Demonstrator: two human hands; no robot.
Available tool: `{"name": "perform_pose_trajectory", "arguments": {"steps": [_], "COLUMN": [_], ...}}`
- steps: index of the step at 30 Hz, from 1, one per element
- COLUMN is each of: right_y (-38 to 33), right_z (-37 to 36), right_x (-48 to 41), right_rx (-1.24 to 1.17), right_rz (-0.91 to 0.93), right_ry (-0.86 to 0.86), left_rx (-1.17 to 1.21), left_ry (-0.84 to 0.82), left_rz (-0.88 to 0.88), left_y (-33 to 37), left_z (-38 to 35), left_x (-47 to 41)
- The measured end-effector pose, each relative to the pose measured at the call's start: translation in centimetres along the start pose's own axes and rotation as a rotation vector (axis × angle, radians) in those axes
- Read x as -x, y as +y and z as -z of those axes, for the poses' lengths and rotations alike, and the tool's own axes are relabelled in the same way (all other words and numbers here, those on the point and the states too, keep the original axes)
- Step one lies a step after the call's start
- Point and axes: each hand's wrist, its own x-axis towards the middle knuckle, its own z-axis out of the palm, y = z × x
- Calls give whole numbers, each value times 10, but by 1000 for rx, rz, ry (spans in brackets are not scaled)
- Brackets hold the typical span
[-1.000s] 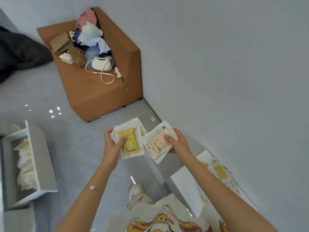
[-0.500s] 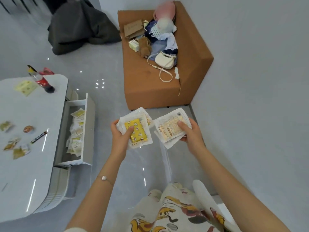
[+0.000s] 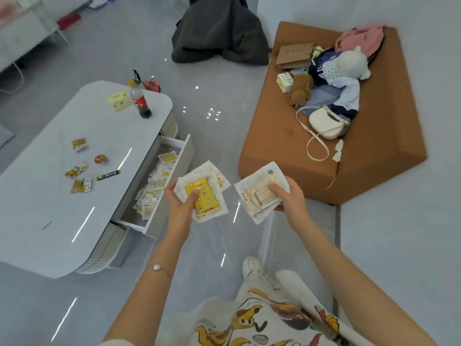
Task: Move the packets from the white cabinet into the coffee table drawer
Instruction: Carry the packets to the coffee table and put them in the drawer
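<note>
The left hand [image 3: 181, 208] held a small pile of packets [image 3: 208, 199]. Its fingers were curled under the pile and its thumb pressed on the top one, which was yellow with little pictures on it. The right hand [image 3: 290, 199] held a second pile [image 3: 257, 189] the same way, with the thumb on top. That top packet was white with small print. Both piles were up in the air above the shiny grey floor [image 3: 217, 136], side by side and a little apart.

The drawer [image 3: 185, 156] stuck out from the side of the long white surface [image 3: 50, 201]. It was open, and many more packets [image 3: 153, 188] lay inside it in a loose heap. The left hand's pile was near the front of the drawer.

On the surface stood a cola bottle [image 3: 140, 101], and a few snacks [image 3: 79, 171] lay about. Off to the right stood a brown sofa [image 3: 279, 151] with a white bag [image 3: 324, 123], a soft toy [image 3: 350, 62] and clothes on it.
</note>
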Motion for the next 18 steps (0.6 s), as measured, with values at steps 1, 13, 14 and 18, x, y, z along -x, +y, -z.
{"name": "perform_pose_trajectory", "arguments": {"steps": [1,13,14,18], "right_y": [-7,-61,-64,-73], "right_z": [-2,-98,-114,-184], "right_x": [-17,-181,-195,-254], "right_rx": [19,172,187,252], "right_rz": [-9,-111,-112,-126], "right_ry": [-27,-358,-384,-481], "left_rx": [18,123,134,170], "left_ry": [34,470,502,608], "left_rz": [8,55,58,66], "left_y": [3,19,20,28], "left_z": [-6,12,19,49], "left_x": [-9,-110,-122,-180]}}
